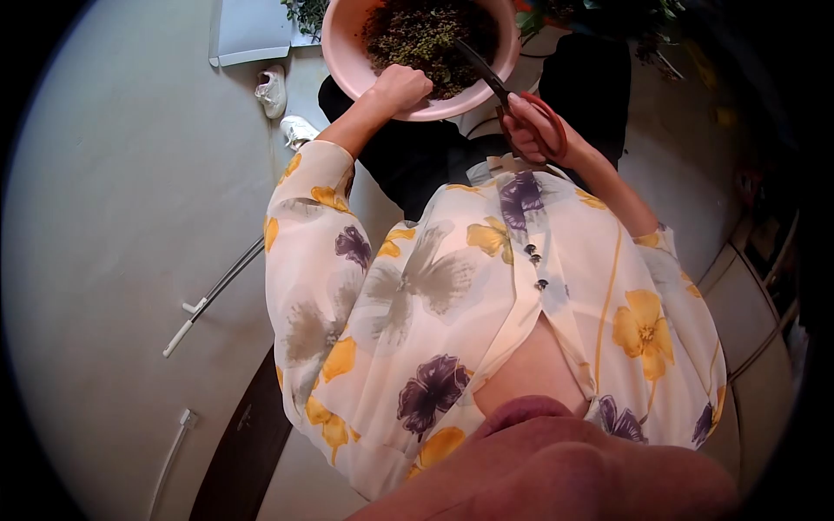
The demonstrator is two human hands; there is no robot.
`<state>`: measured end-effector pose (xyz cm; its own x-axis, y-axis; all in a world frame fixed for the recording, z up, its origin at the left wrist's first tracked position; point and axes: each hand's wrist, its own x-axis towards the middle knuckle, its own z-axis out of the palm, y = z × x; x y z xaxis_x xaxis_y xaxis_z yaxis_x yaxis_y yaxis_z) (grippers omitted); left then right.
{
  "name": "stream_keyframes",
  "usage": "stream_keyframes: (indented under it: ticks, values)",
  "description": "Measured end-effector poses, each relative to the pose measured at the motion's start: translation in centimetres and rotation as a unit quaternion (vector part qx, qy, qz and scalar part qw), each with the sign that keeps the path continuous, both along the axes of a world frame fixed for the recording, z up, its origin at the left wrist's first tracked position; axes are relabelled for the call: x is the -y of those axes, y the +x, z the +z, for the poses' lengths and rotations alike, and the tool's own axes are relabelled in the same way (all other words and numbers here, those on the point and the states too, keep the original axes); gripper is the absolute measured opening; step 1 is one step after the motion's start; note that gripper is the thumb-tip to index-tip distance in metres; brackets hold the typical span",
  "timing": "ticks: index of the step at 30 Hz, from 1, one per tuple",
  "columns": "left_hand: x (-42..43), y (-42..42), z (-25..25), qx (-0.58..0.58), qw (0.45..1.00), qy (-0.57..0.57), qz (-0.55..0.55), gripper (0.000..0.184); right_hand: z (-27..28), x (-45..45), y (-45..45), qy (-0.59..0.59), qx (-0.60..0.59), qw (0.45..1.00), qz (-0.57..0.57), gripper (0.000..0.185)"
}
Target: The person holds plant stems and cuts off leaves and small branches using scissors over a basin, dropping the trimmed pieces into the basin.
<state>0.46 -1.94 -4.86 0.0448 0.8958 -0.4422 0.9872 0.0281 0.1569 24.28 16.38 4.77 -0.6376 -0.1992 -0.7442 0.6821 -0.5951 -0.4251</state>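
Observation:
A pink basin (341, 54) is at the top middle, in front of my black-trousered legs. Inside lies a loose heap of small green and reddish-brown plant bits (426, 42), perhaps berries or seed clusters. My left hand (403, 89) is closed in a fist at the basin's near rim; whatever its fingers hold is hidden. To the right, my right hand (532, 130) grips red-handled scissors (483, 68) by the loops. Their dark blades point up and left over the basin, with the tip near the heap.
At the upper left, a pale flat tray or box (252, 33) lies beside green sprigs (307, 16). White shoes (271, 92) stand below it. Leafy stems (660, 39) are at the upper right. A thin pole with a white handle (178, 337) and a white cable (170, 460) lie on the left floor.

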Motion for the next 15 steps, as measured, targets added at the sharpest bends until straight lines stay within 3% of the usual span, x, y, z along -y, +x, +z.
stream_keyframes:
  ticks: [5, 10, 11, 13, 15]
  values:
    - [0.2, -0.7, -1.0, 0.009, 1.0, 0.003, 0.015, 0.017, -0.1, -0.2, 0.1, -0.001, 0.006, 1.0, -0.009, 0.049]
    - [0.3, -1.4, 2.1, 0.056, 0.996, 0.004, 0.073, 0.016, -0.1, -0.3, 0.2, 0.005, 0.004, 1.0, -0.013, 0.049]
    - [0.8, -2.1, 1.8, 0.184, 0.96, 0.108, 0.184, 0.014, -0.3, -0.2, 0.3, 0.003, 0.002, 1.0, -0.016, 0.049]
    - [1.9, -3.9, 0.7, 0.401, 0.809, 0.239, 0.356, 0.019, -0.4, -0.1, 0.2, -0.002, -0.003, 1.0, -0.018, 0.049]
    - [2.8, -5.0, 3.3, 0.433, 0.749, 0.136, 0.482, 0.022, -0.2, 0.0, -0.1, -0.011, 0.01, 1.0, -0.009, 0.049]
